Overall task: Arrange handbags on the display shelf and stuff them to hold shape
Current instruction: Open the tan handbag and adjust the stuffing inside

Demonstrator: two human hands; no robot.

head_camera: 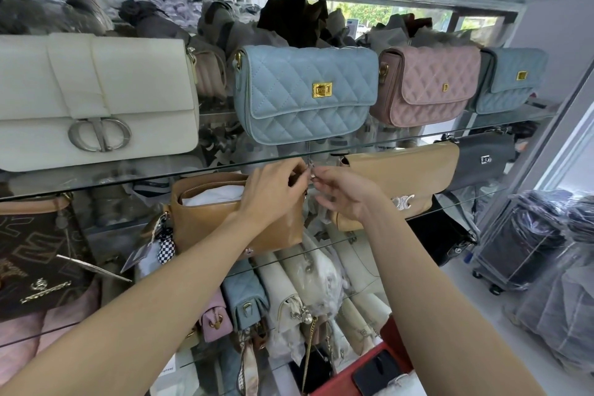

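Both hands meet at the top right corner of the tan handbag (225, 219), just under the glass shelf edge (418, 141). The left hand (273, 193) curls over the bag's rim, gripping it; the right hand (340, 193) pinches a small silver zip pull (311, 174). The bag sits on the second shelf, mouth open, white stuffing paper (212, 195) showing inside. It looks soft and light, likely to sag unless steadied by the rim. Both forearms reach up and forward, wrists bent inward.
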